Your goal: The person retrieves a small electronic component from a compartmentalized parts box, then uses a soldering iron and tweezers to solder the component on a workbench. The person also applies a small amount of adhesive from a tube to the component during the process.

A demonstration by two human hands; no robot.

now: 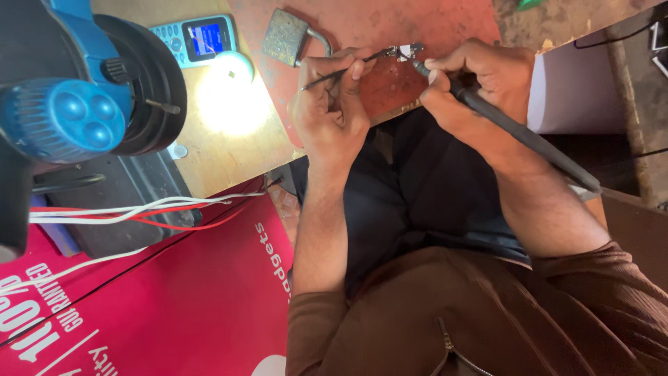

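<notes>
Resting on the red mat point(362, 28) at twelve o'clock, the small circuit part point(406, 51) meets the soldering iron point(515, 129), gripped pen-like in the right hand point(473, 83). The left hand point(332, 97) pinches black tweezers point(344, 69) from nine o'clock. Steady wrists and a brief touch would serve best; a keypad phone point(198, 40) lies at ten o'clock.

This is a small electronics repair workshop. At the top of the frame a worn wooden bench point(229, 150) carries a stained red work mat point(390, 28), where a soldering iron point(515, 129) meets a tiny circuit part point(405, 51). A keypad phone point(198, 40) with a lit screen lies in the upper left beside a blue magnifier lamp point(90, 90), and loose red and white wires point(139, 209) trail at the left.
</notes>
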